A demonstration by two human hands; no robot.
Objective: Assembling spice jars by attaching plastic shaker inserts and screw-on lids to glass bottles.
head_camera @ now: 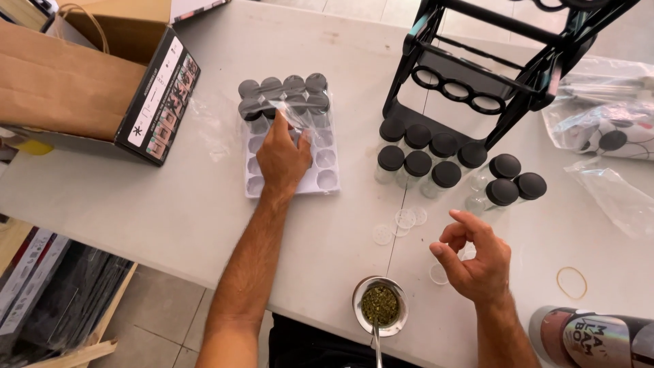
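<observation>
Clear plastic film is pinched between the left hand (pixel 283 155) fingertips, lifted off the white moulded plastic tray (pixel 325 178) of black-capped glass jars (pixel 294 85) just beyond them, exposing empty wells beneath the palm. The right hand (pixel 475 262) hovers half-curled, holding nothing visible; thin clear plastic discs (pixel 405 219) lie just left of its fingers.

Left hand (pixel 283 158) on jar tray (pixel 289 140); right hand (pixel 477 262) hovers, empty.

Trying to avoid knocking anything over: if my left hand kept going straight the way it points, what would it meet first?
Probably the black-lidded jars still in the plastic-wrapped tray; your left hand rests on that tray, fingers pointing toward them. Depth is hard to judge.
</observation>
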